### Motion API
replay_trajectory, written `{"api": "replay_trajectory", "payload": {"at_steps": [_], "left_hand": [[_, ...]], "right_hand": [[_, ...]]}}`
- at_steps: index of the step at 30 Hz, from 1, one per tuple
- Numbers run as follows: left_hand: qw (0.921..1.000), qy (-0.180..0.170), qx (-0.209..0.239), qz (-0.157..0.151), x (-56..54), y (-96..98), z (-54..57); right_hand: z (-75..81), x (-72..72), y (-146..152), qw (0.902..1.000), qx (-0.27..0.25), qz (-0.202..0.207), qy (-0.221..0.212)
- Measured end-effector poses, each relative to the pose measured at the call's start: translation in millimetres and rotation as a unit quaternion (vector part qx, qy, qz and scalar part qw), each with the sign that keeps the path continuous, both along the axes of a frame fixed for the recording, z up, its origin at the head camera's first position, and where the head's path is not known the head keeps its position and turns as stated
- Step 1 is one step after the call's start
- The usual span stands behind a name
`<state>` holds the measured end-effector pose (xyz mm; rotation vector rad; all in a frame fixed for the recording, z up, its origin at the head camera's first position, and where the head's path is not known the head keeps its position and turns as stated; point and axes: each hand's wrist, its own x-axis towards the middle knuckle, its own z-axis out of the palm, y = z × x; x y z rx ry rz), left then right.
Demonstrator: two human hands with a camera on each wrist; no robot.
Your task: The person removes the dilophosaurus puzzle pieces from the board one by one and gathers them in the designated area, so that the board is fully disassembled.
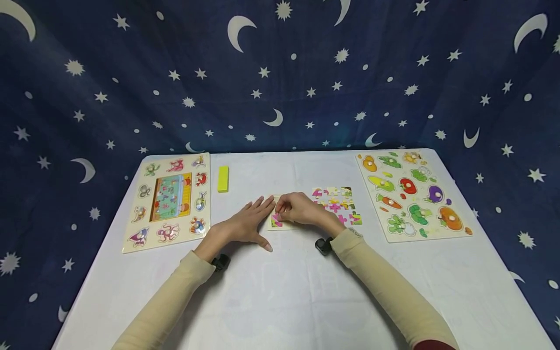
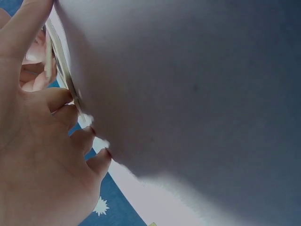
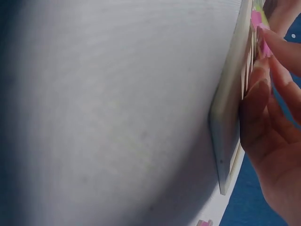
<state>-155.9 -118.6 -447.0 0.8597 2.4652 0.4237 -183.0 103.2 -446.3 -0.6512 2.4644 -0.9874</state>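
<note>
A small wooden puzzle tray [image 1: 286, 226] lies at the middle of the white table, partly hidden under my hands. My right hand [image 1: 299, 208] is over it and pinches a pink jigsaw piece [image 3: 266, 48] between thumb and fingertips. Seen edge-on in the left wrist view, the held piece [image 2: 48, 59] is thin and pale. A pink and green piece [image 1: 276, 222] sits at the tray's lower left corner. Spread flat, my left hand [image 1: 246, 222] rests with its fingertips at the tray's left edge [image 2: 66, 70] and its thumb on the cloth.
Several loose jigsaw pieces [image 1: 334, 205] lie right of the tray. A sea-animal peg puzzle [image 1: 131, 228] lies at the left and a vegetable peg puzzle [image 1: 420, 233] at the right. A yellow block [image 1: 223, 179] stands farther back. A starry dark blue cloth [image 1: 280, 87] hangs behind.
</note>
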Motion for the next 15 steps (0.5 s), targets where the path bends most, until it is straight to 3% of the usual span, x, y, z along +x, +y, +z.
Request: {"api": "replay_trajectory", "payload": {"at_steps": [15], "left_hand": [[0.9999,0.005,-0.012,0.006,2.5,-2.5,2.4]], "right_hand": [[15.1,4.2,30,0.9978,-0.05,-0.036,-0.026]]}}
